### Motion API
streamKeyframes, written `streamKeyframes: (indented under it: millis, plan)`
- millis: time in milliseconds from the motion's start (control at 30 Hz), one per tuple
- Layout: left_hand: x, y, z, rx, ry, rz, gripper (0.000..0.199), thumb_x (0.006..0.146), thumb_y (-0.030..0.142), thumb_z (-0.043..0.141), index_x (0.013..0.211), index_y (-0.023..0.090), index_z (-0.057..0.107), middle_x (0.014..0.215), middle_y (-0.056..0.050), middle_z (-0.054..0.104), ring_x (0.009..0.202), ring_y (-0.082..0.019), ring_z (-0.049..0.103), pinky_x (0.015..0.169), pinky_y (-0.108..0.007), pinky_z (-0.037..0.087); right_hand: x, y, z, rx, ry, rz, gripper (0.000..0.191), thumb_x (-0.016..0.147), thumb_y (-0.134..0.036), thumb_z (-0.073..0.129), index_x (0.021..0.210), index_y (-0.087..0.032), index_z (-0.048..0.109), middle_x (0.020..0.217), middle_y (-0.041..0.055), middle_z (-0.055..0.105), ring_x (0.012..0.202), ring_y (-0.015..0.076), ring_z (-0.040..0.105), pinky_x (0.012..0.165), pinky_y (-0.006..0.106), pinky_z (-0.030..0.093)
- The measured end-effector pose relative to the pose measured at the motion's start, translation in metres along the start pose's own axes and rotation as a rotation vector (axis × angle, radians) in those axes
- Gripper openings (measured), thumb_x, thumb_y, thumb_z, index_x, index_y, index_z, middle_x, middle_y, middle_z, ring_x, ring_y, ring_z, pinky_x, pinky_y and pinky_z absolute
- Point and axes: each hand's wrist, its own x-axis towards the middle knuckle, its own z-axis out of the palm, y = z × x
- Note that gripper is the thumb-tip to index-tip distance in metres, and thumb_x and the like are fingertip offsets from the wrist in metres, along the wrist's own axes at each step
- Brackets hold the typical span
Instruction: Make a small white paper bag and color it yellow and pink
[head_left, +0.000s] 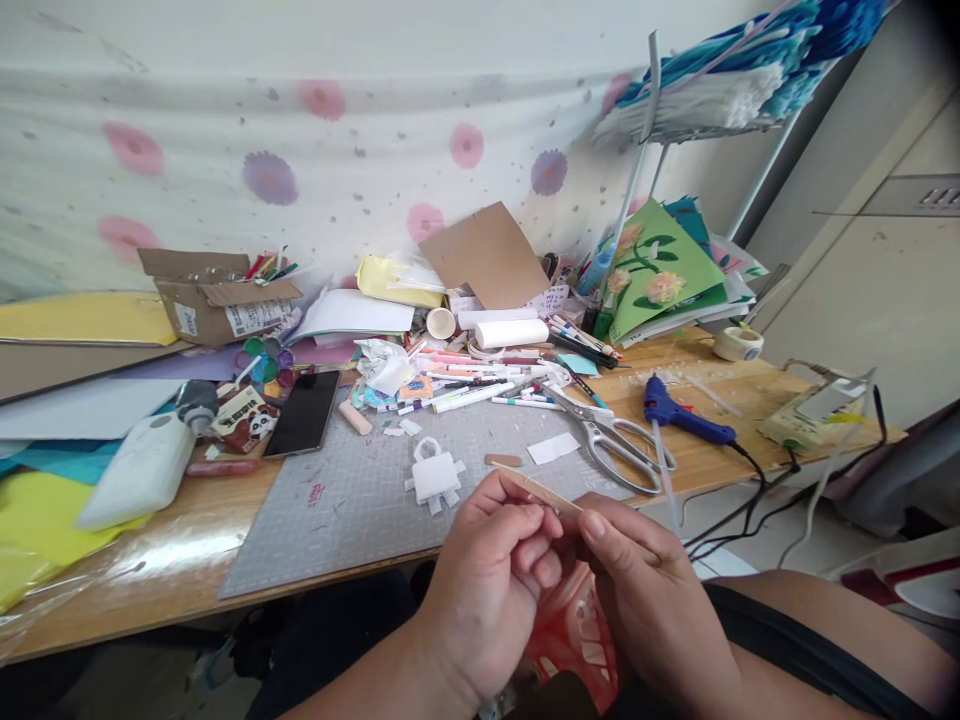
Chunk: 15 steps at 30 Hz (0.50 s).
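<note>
Between both hands, just past the table's front edge, I hold a thin strip of brown cardboard, seen nearly edge-on. My left hand has its fingers curled at the strip's left end. My right hand pinches the other end, thumb on the near side. Beyond them on the grey cutting mat lies a small white padlock-shaped cutout with tabs around its edges. A small brown cardboard piece and a white paper scrap rest close to my fingers. Large scissors lie to the right.
A blue glue gun with its cord lies at the right. Many markers are heaped behind the mat. To the left are a black phone, a white bottle and a cardboard box. A wire rack stands at the back right.
</note>
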Motion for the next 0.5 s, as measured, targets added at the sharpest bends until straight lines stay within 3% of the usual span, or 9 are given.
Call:
streamKeyframes:
  millis: [133,333,500]
  plan:
    - [0.0004,0.0014,-0.0038,0.069,-0.05,0.046,0.008,0.073,0.011,0.065,0.07,0.013,0.058,0.063,0.001,0.057,0.047,-0.003,0.037,0.047,-0.016,0.035,0.0025,0.0042,-0.003,0.086,0.028,0.008,0.035,0.086,-0.044,0.056,0.071,-0.016,0.069,0.062,0.005,0.064,0.062,0.0189,0.06,0.061,0.029,0.049]
    - [0.0026,-0.0013,-0.0031,0.122,-0.033,0.06,0.023,0.077,0.023,0.071,0.064,0.014,0.054,0.055,0.004,0.052,0.044,-0.003,0.035,0.045,-0.016,0.032,0.0022,0.0038,-0.002,0.054,0.051,0.003,0.035,0.087,-0.045,0.056,0.072,-0.016,0.071,0.062,0.0055,0.064,0.061,0.0199,0.061,0.062,0.031,0.05]
    - [0.0028,-0.0045,-0.0042,0.218,-0.057,0.013,0.016,0.078,0.026,0.068,0.071,0.013,0.062,0.06,0.001,0.058,0.044,-0.004,0.036,0.044,-0.018,0.032,0.0042,-0.0023,-0.0087,-0.085,0.041,-0.085,0.036,0.09,-0.041,0.051,0.069,-0.017,0.069,0.065,0.0052,0.064,0.064,0.0194,0.06,0.062,0.03,0.049]
